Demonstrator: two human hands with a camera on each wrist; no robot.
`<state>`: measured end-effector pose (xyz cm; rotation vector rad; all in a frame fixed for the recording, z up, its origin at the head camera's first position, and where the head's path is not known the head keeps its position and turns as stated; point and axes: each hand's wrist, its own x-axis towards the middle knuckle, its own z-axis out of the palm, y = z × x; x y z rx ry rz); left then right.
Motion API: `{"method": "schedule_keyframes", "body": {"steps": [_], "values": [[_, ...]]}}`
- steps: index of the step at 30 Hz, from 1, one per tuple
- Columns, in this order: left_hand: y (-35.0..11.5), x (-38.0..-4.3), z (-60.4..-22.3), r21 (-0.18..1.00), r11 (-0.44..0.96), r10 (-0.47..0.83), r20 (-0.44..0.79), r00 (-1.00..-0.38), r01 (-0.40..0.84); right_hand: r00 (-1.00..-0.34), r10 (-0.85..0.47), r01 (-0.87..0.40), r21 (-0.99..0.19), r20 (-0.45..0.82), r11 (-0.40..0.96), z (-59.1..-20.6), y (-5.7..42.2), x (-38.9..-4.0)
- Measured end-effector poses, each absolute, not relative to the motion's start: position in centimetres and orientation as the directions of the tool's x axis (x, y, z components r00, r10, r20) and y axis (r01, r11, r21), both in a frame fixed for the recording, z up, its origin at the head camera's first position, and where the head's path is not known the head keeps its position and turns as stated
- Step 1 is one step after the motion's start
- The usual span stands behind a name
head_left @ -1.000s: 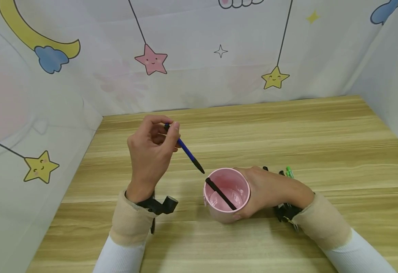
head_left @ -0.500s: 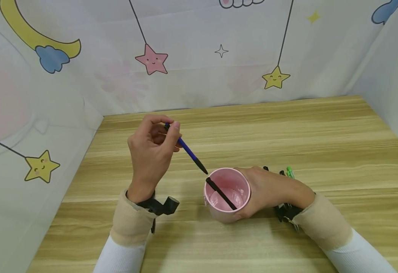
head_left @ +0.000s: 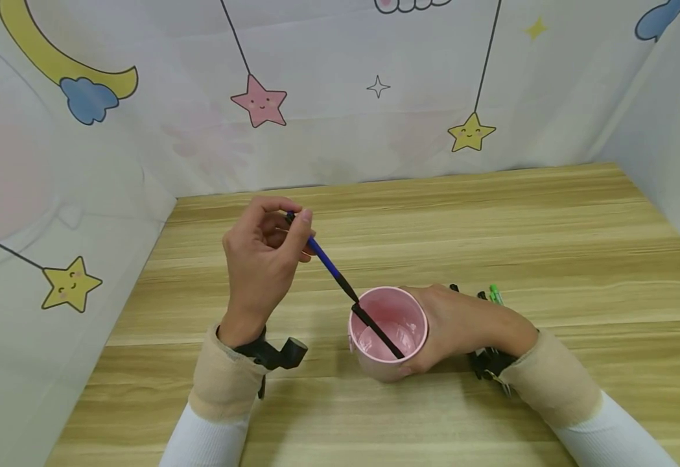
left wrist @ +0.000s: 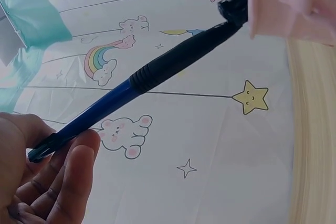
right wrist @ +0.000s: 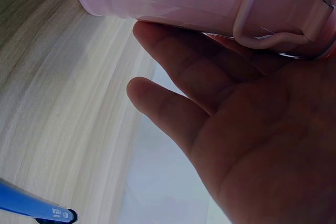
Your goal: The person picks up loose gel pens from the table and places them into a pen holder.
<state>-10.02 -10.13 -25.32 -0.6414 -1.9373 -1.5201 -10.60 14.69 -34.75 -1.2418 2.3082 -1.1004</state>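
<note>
My left hand (head_left: 260, 263) pinches a blue pen (head_left: 325, 257) near its upper end. The pen slants down to the right, its black tip at the left rim of a pink cup (head_left: 377, 371). A black pen (head_left: 378, 332) leans inside the cup, its end just over that rim. In the left wrist view the blue pen's tip (left wrist: 231, 23) overlaps the black pen's end (left wrist: 232, 7); whether they touch I cannot tell. My right hand (head_left: 453, 325) grips the cup's right side. A wire clasp (right wrist: 252, 11) shows on the cup in the right wrist view.
Several pens, among them a green one (head_left: 495, 294), lie on the wooden table (head_left: 520, 240) behind and under the right forearm. A blue pen (right wrist: 34, 204) shows at the right wrist view's lower left. A printed cloth (head_left: 340, 143) stands behind the table.
My left hand has shifted slightly right, bringing the blue pen's tip down to the cup's rim by the black pen's end. The right hand and cup have stayed still.
</note>
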Motion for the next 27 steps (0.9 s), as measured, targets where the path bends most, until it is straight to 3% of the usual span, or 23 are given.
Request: {"method": "schedule_keyframes", "body": {"steps": [27], "values": [[-9.9, -9.8, -25.3, 0.665, 0.208, 0.134, 0.707, -0.695, 0.717, -0.614, -0.787, -0.538, -0.758, 0.053, 0.369, -33.0, 14.2, -9.6]]}}
